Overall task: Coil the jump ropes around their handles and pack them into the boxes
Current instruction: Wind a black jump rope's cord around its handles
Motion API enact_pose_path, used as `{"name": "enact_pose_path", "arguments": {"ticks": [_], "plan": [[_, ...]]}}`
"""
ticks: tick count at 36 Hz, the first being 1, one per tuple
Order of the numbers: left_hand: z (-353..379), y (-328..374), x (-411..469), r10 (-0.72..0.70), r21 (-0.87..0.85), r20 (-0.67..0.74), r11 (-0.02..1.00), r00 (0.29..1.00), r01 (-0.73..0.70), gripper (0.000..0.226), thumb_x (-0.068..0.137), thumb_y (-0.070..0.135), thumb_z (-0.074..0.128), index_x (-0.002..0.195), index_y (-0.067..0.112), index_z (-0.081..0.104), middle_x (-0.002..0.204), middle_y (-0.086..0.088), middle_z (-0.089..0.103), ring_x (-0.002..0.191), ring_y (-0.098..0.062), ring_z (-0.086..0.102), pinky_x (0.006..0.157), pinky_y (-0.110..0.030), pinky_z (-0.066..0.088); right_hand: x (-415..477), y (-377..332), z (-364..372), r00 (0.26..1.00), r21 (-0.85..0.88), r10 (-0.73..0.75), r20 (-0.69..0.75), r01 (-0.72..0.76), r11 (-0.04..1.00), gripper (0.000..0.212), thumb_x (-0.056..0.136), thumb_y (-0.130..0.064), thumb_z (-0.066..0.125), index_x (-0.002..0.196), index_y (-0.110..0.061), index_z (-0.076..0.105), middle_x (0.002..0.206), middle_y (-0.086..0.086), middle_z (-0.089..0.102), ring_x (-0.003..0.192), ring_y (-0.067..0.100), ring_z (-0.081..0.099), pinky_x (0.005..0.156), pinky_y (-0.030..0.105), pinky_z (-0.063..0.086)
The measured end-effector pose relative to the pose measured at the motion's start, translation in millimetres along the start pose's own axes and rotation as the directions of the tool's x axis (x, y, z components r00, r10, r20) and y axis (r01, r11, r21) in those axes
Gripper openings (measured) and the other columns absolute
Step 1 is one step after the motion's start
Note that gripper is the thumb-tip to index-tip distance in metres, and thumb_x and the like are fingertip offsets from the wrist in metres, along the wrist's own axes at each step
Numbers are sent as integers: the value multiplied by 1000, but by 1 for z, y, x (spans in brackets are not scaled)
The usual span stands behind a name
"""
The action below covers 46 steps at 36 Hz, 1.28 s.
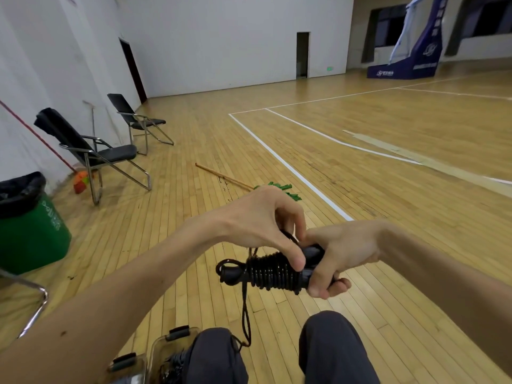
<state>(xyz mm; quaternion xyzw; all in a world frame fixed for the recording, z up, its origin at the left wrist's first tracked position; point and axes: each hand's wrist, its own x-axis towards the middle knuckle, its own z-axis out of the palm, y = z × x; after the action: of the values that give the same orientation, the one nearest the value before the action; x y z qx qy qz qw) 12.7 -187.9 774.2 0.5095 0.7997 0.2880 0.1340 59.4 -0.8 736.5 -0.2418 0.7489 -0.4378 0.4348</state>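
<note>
Gripping handles in right hand, fingers curled round; left hand fingers pinching jump rope at coil; loose loop hanging toward my knees.

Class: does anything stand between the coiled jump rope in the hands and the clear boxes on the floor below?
Partly. The person's left knee overlaps one clear box, and an uncoiled loop of the jump rope hangs down beside that knee. Whether the box's lid is open cannot be told.
</note>
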Motion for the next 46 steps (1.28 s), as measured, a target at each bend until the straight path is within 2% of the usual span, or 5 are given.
{"name": "enact_pose_path", "arguments": {"ticks": [7,17,27,31,46], "plan": [[-1,-15,7,82,-417,-23,905,996,-84,24,71,43,86,76,23,74,79,-30,58,67,-40,53,65,-46,43,0,-1,1,987,127,-158,4,156,980,51,81,-15,69,103,26,47,66,-4,62,52,8,53,49,18,43],[19,-37,16,-48,-660,-117,750,992,-42,25,79,38,69,95,20,65,76,6,68,65,-13,66,60,-27,56,6,0,5,921,163,-329,-208,364,917,25,78,-13,73,100,-4,64,85,4,71,66,13,63,58,20,48],[32,-61,-4,-224,-475,-256,877,940,80,10,103,12,53,106,3,57,89,-21,62,76,-43,55,70,-43,50,13,16,4,884,227,-247,-398,355,907,19,91,-10,67,108,-8,61,94,9,70,73,16,63,65,24,50],[34,-52,-9,-309,-425,-231,885,923,190,15,105,11,46,106,13,62,86,-5,63,60,-14,56,54,-26,45,6,16,-4,813,196,-224,-537,378,905,28,90,-18,70,111,-1,59,92,6,69,74,16,62,64,24,50],[31,-49,-7,-270,-412,-147,891,951,190,39,93,54,48,107,22,66,74,16,66,63,-3,54,60,-24,44,8,18,-3,754,232,-67,-653,284,930,42,87,-11,76,120,0,54,87,5,68,77,18,66,72,28,56]]}}
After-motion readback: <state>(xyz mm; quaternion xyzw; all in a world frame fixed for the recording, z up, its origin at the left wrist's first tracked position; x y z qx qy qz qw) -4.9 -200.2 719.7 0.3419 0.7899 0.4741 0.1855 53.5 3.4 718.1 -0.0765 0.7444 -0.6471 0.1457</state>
